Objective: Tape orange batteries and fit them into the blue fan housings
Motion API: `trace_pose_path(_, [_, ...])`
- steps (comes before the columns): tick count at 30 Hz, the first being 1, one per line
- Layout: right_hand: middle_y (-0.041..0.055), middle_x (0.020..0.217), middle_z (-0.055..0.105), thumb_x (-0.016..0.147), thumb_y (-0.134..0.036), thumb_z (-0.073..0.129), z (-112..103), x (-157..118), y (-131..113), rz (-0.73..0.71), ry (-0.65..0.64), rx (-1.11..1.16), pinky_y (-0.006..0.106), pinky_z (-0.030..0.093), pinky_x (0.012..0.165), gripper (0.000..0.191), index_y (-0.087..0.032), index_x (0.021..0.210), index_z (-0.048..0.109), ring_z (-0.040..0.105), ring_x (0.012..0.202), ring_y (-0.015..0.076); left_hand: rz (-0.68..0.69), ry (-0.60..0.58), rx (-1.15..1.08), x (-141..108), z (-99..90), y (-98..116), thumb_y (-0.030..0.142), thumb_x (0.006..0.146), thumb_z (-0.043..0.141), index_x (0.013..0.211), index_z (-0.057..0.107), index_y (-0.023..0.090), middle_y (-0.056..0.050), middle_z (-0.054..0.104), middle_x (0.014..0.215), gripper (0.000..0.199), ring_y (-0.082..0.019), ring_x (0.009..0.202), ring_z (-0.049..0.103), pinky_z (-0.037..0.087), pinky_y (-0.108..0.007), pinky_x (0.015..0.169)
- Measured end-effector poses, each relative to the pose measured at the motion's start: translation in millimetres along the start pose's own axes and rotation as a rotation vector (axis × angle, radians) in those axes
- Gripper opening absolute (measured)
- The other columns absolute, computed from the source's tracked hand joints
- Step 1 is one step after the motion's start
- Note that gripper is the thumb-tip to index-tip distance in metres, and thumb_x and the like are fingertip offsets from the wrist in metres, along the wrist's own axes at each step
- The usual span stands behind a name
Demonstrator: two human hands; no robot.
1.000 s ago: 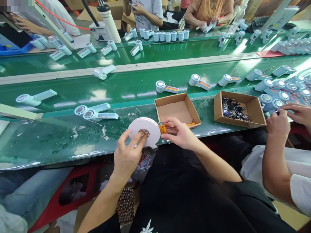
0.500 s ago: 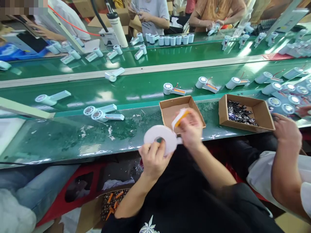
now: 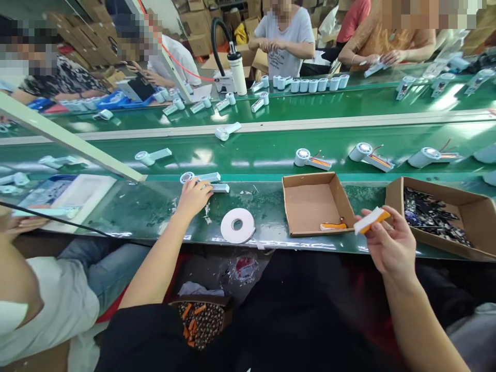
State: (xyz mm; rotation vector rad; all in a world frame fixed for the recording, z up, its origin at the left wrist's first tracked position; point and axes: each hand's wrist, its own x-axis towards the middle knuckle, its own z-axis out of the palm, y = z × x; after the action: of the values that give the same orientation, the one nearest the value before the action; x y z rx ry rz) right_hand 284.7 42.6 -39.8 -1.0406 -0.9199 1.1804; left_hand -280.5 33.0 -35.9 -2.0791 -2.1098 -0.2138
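An orange piece with a white strip (image 3: pixel 371 220) is pinched between the fingers and thumb of my right hand (image 3: pixel 389 240), just right of a shallow cardboard box (image 3: pixel 310 206). Inside that box, near its front edge, lies another orange piece (image 3: pixel 333 226). My left hand (image 3: pixel 194 196) reaches over two pale blue fan-like units and rests on the nearer one (image 3: pixel 220 188); its fingers hide the round head. The farther unit (image 3: pixel 209 177) lies right behind. A white tape roll (image 3: pixel 237 226) lies flat on the green table's front part, between my hands.
A second box (image 3: pixel 480 219) with dark small parts stands at the right. More pale blue units (image 3: pixel 302 157) lie along the green belt (image 3: pixel 256 150). A slanted metal post (image 3: pixel 96 155) stands left. A co-worker's arm (image 3: pixel 19 253) shows at far left; people work across the belt.
My left hand has let go of the tape roll, now on the table, and moved left to the blue units. My right hand has moved right with the orange piece. The view has shifted left.
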Motion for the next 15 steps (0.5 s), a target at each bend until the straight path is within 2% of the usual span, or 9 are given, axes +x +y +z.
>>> trace_pose_path(3, [0.0062, 0.103, 0.082, 0.073, -0.04, 0.09, -30.6, -7.9, -10.2, 0.047, 0.059, -0.083, 0.053, 0.069, 0.083, 0.046, -0.039, 0.115, 0.071, 0.08, 0.098, 0.0346, 0.085, -0.031, 0.007, 14.8, -9.8, 15.5, 0.027, 0.097, 0.054, 0.099, 0.08, 0.023, -0.013, 0.075, 0.121, 0.027, -0.033, 0.125, 0.06, 0.044, -0.055, 0.111])
trace_pose_path(5, [0.0083, 0.102, 0.082, 0.073, -0.041, 0.091, -31.5, -3.6, -23.2, 0.022, 0.074, -0.126, 0.051, 0.068, 0.087, 0.045, -0.041, 0.113, 0.073, 0.079, 0.102, 0.035, 0.129, -0.025, 0.009, 37.7, -14.4, 44.0, 0.027, 0.099, 0.051, 0.101, 0.08, 0.023, -0.013, 0.074, 0.124, 0.029, -0.032, 0.123, 0.06, 0.04, -0.055, 0.113])
trace_pose_path(6, [0.0098, 0.103, 0.082, 0.074, -0.041, 0.091, -23.2, 3.4, -30.5, -0.019, 0.063, -0.141, 0.049, 0.067, 0.089, 0.043, -0.042, 0.113, 0.073, 0.078, 0.104, 0.0345, 0.151, -0.035, 0.004, 55.7, -15.0, 62.8, 0.026, 0.101, 0.049, 0.103, 0.079, 0.023, -0.013, 0.072, 0.128, 0.031, -0.032, 0.128, 0.057, 0.036, -0.058, 0.115])
trace_pose_path(8, [0.0115, 0.107, 0.081, 0.076, -0.038, 0.091, 9.9, 29.4, -43.5, -0.142, -0.007, -0.164, 0.047, 0.065, 0.092, 0.042, -0.04, 0.114, 0.074, 0.077, 0.107, 0.0327, 0.187, -0.127, -0.034, 103.1, -11.0, 104.6, 0.02, 0.1, 0.046, 0.102, 0.079, 0.023, -0.013, 0.069, 0.135, 0.033, -0.034, 0.137, 0.049, 0.034, -0.059, 0.116])
trace_pose_path(11, [0.0076, 0.105, 0.082, 0.073, -0.036, 0.091, 80.9, 92.3, -48.5, -0.286, -0.209, -0.204, 0.047, 0.064, 0.093, 0.045, -0.03, 0.114, 0.073, 0.079, 0.105, 0.0298, 0.256, -0.233, -0.084, 181.0, 5.5, 158.0, 0.018, 0.093, 0.056, 0.089, 0.08, 0.02, -0.015, 0.072, 0.126, 0.024, -0.033, 0.13, 0.054, 0.042, -0.05, 0.108])
trace_pose_path(13, [0.0061, 0.099, 0.082, 0.074, -0.04, 0.089, 124.5, 137.9, -39.1, -0.283, -0.356, -0.252, 0.045, 0.064, 0.09, 0.05, -0.024, 0.118, 0.07, 0.08, 0.096, 0.0268, 0.299, -0.303, -0.114, 219.3, 17.4, 175.0, 0.019, 0.085, 0.066, 0.08, 0.079, 0.02, -0.015, 0.077, 0.111, 0.014, -0.031, 0.117, 0.062, 0.047, -0.043, 0.102])
trace_pose_path(15, [0.0042, 0.092, 0.082, 0.079, -0.038, 0.083, 157.6, 176.1, -23.0, -0.253, -0.495, -0.389, 0.042, 0.063, 0.087, 0.047, -0.02, 0.12, 0.068, 0.079, 0.089, 0.0236, 0.338, -0.363, -0.154, 240.4, 26.0, 175.0, 0.024, 0.08, 0.071, 0.079, 0.08, 0.024, -0.01, 0.078, 0.101, 0.009, -0.026, 0.106, 0.067, 0.05, -0.035, 0.096])
